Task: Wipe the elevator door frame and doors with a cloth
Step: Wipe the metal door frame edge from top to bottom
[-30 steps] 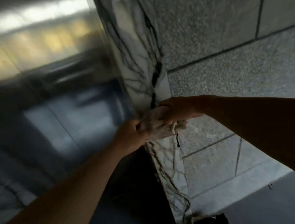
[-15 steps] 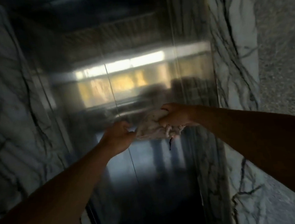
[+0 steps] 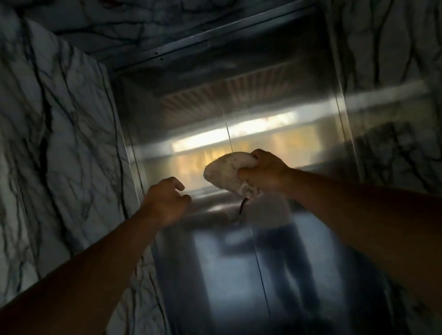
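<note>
Veined marble frame [image 3: 47, 148] flanks shut steel doors [image 3: 225, 263]. Right hand [image 3: 265, 172] grips a balled cloth [image 3: 228, 172], fingers curled round it, before the door seam. Left hand [image 3: 167, 201] hangs beside it, fingers loosely curled, holding nothing.

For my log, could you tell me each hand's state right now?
Left hand: open, loosely curled, holding nothing.
Right hand: gripping the bunched cloth.
</note>
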`<state>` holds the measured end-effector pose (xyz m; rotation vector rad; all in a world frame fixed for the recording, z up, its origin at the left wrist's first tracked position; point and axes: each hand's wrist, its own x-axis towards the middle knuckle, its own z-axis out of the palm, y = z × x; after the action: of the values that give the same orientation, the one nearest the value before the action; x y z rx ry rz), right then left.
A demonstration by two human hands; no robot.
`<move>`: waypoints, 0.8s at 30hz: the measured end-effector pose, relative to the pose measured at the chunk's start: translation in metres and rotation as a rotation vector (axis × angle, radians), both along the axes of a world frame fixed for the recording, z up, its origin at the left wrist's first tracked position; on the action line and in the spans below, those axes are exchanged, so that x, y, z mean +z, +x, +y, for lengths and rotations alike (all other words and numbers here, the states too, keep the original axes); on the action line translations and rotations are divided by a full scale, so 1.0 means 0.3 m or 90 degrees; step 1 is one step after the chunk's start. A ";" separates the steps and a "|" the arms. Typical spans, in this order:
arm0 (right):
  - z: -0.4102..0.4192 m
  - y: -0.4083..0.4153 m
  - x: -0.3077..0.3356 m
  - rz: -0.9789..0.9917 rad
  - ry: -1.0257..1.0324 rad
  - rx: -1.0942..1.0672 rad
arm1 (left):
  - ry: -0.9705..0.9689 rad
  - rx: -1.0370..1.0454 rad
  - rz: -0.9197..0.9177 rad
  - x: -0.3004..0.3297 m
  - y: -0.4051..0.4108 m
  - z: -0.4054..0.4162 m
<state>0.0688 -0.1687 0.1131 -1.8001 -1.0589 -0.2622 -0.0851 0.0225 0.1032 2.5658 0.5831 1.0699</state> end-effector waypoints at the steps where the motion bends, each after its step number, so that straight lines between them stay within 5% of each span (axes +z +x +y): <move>1: 0.041 0.007 0.016 0.014 0.013 -0.010 | 0.008 0.002 0.003 0.008 0.001 0.032; 10: 0.421 0.137 0.176 0.070 0.139 0.022 | 0.060 0.064 0.023 0.101 0.099 0.352; 24: 1.015 0.692 0.482 0.044 0.229 0.156 | 0.176 0.216 -0.061 0.492 0.599 0.845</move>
<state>0.2765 0.1357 0.2578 -1.3375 -1.0933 -0.2223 0.0945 0.2761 0.2507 2.6873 0.9274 1.4693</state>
